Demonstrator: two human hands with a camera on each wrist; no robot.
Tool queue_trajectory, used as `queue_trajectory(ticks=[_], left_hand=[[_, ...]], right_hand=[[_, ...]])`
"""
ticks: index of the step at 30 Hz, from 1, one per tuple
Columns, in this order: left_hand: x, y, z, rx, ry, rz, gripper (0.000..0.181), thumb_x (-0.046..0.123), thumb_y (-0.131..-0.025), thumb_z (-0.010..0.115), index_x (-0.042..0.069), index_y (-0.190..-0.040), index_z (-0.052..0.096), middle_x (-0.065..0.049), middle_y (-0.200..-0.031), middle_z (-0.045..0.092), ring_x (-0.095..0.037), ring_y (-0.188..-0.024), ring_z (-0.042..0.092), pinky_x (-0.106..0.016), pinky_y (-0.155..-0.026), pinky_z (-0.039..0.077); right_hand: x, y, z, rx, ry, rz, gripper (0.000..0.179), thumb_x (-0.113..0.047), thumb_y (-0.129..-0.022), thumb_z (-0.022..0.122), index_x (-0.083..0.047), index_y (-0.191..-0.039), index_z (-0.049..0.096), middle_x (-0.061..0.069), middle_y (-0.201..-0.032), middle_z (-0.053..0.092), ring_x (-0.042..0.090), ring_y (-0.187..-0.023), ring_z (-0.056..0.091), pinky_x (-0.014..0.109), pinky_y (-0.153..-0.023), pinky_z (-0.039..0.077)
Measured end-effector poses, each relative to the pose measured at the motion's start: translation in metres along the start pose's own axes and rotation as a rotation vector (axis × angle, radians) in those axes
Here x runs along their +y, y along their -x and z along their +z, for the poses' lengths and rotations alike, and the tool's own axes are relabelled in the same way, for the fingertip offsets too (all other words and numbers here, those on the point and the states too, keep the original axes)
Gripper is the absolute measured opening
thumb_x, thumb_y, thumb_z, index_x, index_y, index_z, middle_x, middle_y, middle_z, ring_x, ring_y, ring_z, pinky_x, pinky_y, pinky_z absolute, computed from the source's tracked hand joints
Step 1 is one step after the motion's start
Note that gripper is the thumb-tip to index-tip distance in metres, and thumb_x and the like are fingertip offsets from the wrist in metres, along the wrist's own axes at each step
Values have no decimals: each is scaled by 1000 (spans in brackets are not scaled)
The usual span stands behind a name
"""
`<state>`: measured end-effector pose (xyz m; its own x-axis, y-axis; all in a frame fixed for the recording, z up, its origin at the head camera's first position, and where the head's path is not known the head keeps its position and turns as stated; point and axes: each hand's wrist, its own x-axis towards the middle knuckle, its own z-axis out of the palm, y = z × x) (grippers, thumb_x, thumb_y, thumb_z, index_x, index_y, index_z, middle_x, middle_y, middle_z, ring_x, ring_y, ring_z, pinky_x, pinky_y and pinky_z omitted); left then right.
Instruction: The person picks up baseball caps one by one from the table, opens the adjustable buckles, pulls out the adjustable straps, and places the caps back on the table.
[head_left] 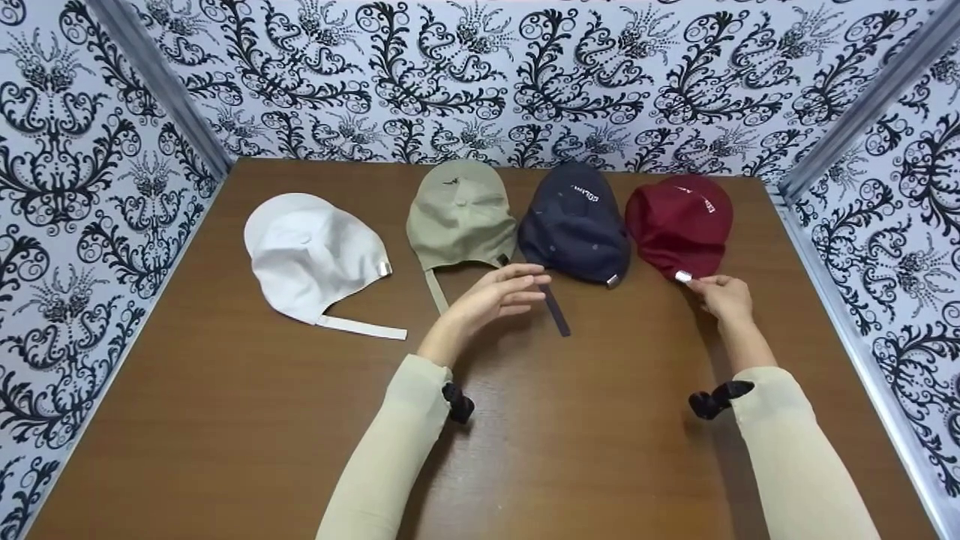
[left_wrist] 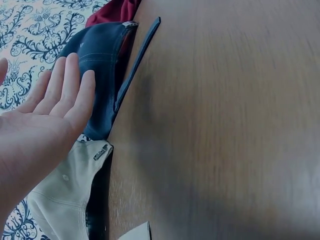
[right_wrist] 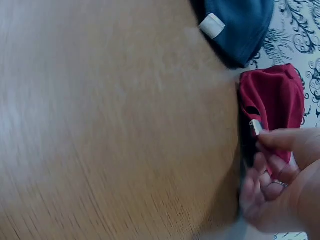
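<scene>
wooden table [head_left: 225,420] bears four caps; right grip [head_left: 724,296] pinches red cap [head_left: 679,221], left grip [head_left: 499,296] open, empty.

bare table [head_left: 585,450] in front, caps [head_left: 574,221] (four) lining back

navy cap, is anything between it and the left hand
Nothing visible. The left hand, fingers straight, hovers at the near edge of the navy cap, just above its strap.

Four caps on counter [head_left: 225,420]; right hand [head_left: 724,296] pinches red cap [head_left: 679,221] buckle, left hand [head_left: 495,296] flat over navy cap [head_left: 574,225] strap.
</scene>
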<state>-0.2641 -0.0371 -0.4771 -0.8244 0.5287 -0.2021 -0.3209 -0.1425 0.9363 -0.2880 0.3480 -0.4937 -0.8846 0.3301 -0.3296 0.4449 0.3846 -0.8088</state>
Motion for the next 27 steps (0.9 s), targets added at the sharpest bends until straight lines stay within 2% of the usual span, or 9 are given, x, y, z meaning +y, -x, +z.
queue_trajectory(ticks=[2, 6, 8, 10, 12, 15, 20, 23, 27], left_hand=[[-1, 0, 0, 2, -2, 1, 47, 17, -105, 47, 0, -148, 40, -16, -150, 49, -41, -139, 46, -55, -119, 34], [-3, -1, 1, 3, 13, -1, 46, 16, -105, 47, 0, -147, 42, -17, -150, 49, -43, -139, 44, -55, -119, 34], [-4, -1, 1, 2, 18, -2, 46, 16, -105, 47, 0, -147, 41, -17, -150, 49, -43, -139, 45, -55, -119, 34], [-3, 0, 2, 4, 20, -3, 46, 16, -105, 47, 0, -147, 42, -18, -151, 49, -42, -138, 45, -54, -119, 34], [-3, 0, 3, 7, 23, -3, 45, 15, -105, 47, 0, -147, 42, -18, -150, 49, -42, -138, 46, -54, -119, 34], [-3, 0, 4, 10, 25, -4, 46, 15, -105, 47, -1, -147, 41, -18, -150, 49, -41, -138, 47, -54, -119, 34], [-4, -1, 7, -3, 35, 0, 47, 15, -105, 46, -2, -148, 39, -19, -151, 47, -43, -139, 44, -54, -119, 33], [-4, -2, 11, -20, 36, 10, 46, 14, -105, 46, -2, -148, 39, -20, -151, 47, -44, -139, 43, -54, -120, 33], [-4, -4, 18, -44, 34, 27, 47, 13, -105, 45, -3, -148, 39, -20, -151, 48, -45, -139, 42, -55, -120, 33]], right_hand=[[-2, 0, 1, -37, -312, 30, 9, -17, -93, 67, -9, -91, 64, -8, -85, 61, 5, -80, 62, 16, -77, 56], [-8, 5, 2, -113, -970, 138, 11, -2, -89, 69, -6, -88, 59, 0, -79, 67, 13, -83, 68, 24, -96, 56], [-11, 6, 1, -134, -1197, 181, 12, 1, -88, 69, -3, -83, 59, 5, -77, 69, 17, -85, 70, 28, -108, 49], [-15, 8, 0, -184, -1346, 201, 12, 0, -90, 66, -3, -80, 60, 8, -78, 67, 20, -89, 70, 29, -117, 39], [-19, 11, 0, -234, -1452, 196, 11, 1, -91, 64, -2, -82, 59, 9, -80, 67, 23, -93, 70, 29, -123, 30], [-26, 15, 2, -303, -1564, 156, 6, 1, -91, 62, -3, -90, 57, 11, -88, 66, 27, -98, 70, 31, -124, 27], [-40, 25, 9, -320, -1690, 37, 16, 6, -89, 64, -5, -81, 56, 11, -99, 71, 28, -99, 69, 36, -122, 33], [-47, 33, 12, -330, -1728, -44, 24, 8, -88, 64, -6, -72, 53, 11, -98, 73, 29, -99, 70, 39, -120, 37], [-58, 43, 15, -352, -1762, -139, 21, 7, -89, 61, -5, -73, 56, 14, -93, 71, 33, -97, 70, 45, -114, 43]])
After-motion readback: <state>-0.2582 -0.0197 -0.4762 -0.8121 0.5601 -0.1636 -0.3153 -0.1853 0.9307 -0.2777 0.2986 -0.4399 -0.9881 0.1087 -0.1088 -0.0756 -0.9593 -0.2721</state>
